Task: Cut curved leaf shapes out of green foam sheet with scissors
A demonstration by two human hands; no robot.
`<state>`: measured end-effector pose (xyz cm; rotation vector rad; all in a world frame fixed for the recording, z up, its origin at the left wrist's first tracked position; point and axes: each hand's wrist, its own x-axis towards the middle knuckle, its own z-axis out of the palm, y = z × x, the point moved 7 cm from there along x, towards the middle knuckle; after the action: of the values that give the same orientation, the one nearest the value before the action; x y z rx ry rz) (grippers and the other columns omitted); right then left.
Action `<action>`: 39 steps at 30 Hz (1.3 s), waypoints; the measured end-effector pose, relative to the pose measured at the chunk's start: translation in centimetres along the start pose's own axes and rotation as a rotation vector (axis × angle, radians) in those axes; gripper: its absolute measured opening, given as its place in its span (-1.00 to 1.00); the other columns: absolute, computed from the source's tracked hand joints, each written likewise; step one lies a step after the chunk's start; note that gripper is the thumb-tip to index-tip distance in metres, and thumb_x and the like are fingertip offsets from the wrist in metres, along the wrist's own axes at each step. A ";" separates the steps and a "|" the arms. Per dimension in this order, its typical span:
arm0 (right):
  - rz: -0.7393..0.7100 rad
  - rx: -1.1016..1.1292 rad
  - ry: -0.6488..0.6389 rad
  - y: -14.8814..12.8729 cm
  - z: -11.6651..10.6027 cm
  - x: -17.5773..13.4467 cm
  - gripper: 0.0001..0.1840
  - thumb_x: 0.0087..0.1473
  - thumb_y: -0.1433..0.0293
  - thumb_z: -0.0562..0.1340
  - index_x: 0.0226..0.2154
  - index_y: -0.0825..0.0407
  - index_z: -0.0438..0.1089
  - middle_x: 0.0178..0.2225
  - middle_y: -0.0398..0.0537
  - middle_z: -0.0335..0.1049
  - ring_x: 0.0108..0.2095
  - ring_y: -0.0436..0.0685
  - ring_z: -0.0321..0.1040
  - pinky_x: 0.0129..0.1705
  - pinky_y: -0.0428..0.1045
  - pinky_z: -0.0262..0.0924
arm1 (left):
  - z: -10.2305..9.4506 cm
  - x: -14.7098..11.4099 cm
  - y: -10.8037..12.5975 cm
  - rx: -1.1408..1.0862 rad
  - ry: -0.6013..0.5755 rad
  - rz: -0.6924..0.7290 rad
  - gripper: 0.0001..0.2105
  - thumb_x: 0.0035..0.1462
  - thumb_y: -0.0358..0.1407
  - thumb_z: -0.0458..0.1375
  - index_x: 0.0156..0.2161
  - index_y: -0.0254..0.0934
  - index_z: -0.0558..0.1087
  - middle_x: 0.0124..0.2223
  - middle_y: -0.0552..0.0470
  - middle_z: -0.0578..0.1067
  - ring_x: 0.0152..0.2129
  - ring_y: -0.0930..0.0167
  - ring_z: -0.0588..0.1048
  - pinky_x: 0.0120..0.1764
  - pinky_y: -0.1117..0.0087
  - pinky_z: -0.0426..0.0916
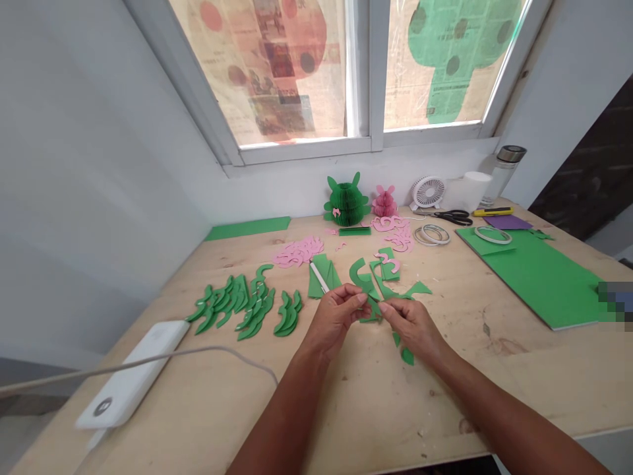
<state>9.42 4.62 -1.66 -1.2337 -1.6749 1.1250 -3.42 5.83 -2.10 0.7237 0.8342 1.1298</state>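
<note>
Near the middle of the table, my left hand (340, 313) pinches a curved green paper cutout (357, 272) between thumb and fingers. Close beside it, my right hand (414, 324) is closed, thumb on forefinger, on the edge of green paper. Whether both hands hold the same piece I cannot tell. Green paper scraps (419, 288) lie behind and below the fingers. A wavy pink paper cutout (390, 262) rests just beyond them. Left of my hands, a white pen (319, 277) lies on green paper sheets (330, 269).
Stacks of wavy green cutouts (254, 307) and pink cutouts (299, 252) spread leftward. Green and pink paper figures (347, 204) stand by the wall. Scissors (452, 216), a yellow cutter (493, 212), tape rolls (432, 235) and a fan (429, 192) sit back right. A cable (212, 348) crosses the left front.
</note>
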 end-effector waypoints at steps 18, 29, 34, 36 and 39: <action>-0.001 -0.001 0.007 0.1 0.0 0.1 -0.55 0.09 0.10 0.04 -0.66 0.01 -0.01 -0.65 -0.24 -0.17 -0.61 -0.04 -0.16 -0.59 -0.09 -0.23 | 0.2 0.0 -0.3 -0.015 -0.003 -0.004 -0.80 -0.21 -0.36 0.35 -0.47 -0.34 0.40 -0.57 0.09 0.45 -0.61 0.51 0.41 -0.42 0.44 0.33; -0.021 0.004 0.016 0.2 -0.1 0.0 -0.56 0.10 0.11 0.05 -0.65 0.02 0.05 -0.64 -0.24 -0.14 -0.60 -0.03 -0.13 -0.58 -0.09 -0.20 | 0.4 -0.1 -0.6 -0.067 -0.010 -0.013 -0.82 -0.20 -0.38 0.34 -0.48 -0.35 0.41 -0.57 0.09 0.45 -0.60 0.51 0.42 -0.41 0.45 0.35; -0.014 0.000 0.016 0.3 -0.1 0.1 -0.55 0.09 0.10 0.05 -0.66 0.02 0.04 -0.65 -0.24 -0.15 -0.60 -0.03 -0.12 -0.58 -0.09 -0.20 | 0.4 0.0 -0.8 -0.090 -0.019 -0.028 -0.81 -0.20 -0.38 0.34 -0.48 -0.35 0.41 -0.56 0.08 0.46 -0.60 0.51 0.42 -0.41 0.45 0.35; -0.016 -0.003 0.016 0.2 -0.2 0.0 -0.55 0.09 0.10 0.05 -0.66 0.02 0.04 -0.65 -0.24 -0.15 -0.60 -0.03 -0.13 -0.58 -0.09 -0.20 | 0.5 -0.1 -0.8 -0.101 -0.022 -0.033 -0.82 -0.20 -0.39 0.34 -0.48 -0.35 0.41 -0.57 0.08 0.46 -0.60 0.51 0.42 -0.42 0.45 0.34; -0.013 -0.002 0.020 0.2 -0.2 0.0 -0.55 0.09 0.10 0.05 -0.66 0.02 0.05 -0.65 -0.24 -0.15 -0.61 -0.04 -0.13 -0.58 -0.09 -0.21 | 0.6 -0.1 -0.8 -0.110 -0.025 -0.036 -0.82 -0.20 -0.39 0.34 -0.49 -0.35 0.41 -0.57 0.08 0.46 -0.60 0.51 0.42 -0.42 0.45 0.34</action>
<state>9.69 4.70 -1.81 -1.2302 -1.6678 1.1001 -2.56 5.45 -2.49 0.6279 0.7549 1.1231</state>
